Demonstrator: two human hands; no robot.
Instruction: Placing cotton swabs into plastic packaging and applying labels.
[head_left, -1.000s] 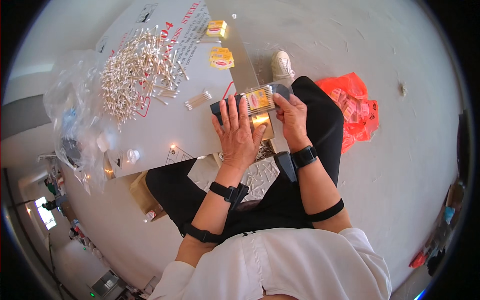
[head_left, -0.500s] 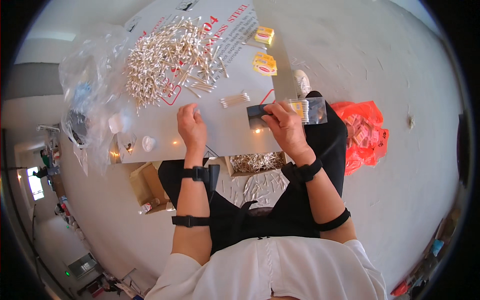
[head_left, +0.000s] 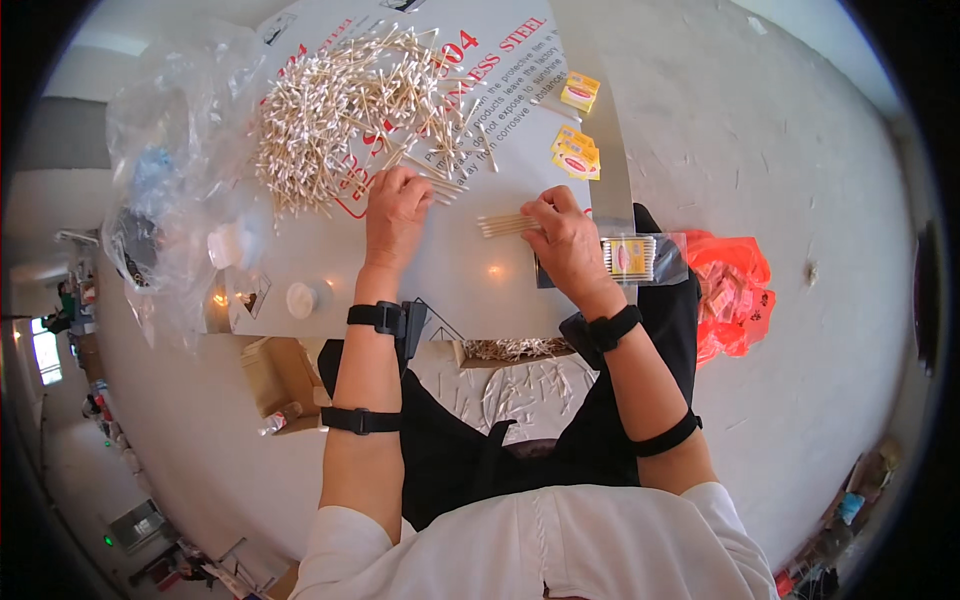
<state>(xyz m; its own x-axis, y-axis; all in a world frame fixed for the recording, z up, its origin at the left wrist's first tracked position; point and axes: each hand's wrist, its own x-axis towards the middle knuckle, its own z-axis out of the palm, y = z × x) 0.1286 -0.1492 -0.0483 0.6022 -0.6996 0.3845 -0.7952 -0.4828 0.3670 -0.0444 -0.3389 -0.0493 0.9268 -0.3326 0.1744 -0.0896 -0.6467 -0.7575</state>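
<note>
A short row of cotton swabs lay on the table just left of the right hand, its long axis running nearly crosswise before the seated person, its right end under the fingers. Right hand was clearly the nearer; left hand sat further left, fingers curled in, beside a few loose swabs that slanted down to the right. Right thumb and fingertips stood close about the row's end; from where I was, could not tell whether either hand had a firm hold. A clear packet of swabs with a yellow label lay by the right wrist, reaching out past the table's edge. Table: grey sheet, printed film on top, a shine of light near the middle. Big heap of swabs beyond the left hand; two small clusters of yellow cards, near cluster and far cluster, along the right side. White tub and crumpled clear plastic at the left. Below: a box of swabs under the edge, a cardboard box to the left, a red bag on the pale floor to the right.
</note>
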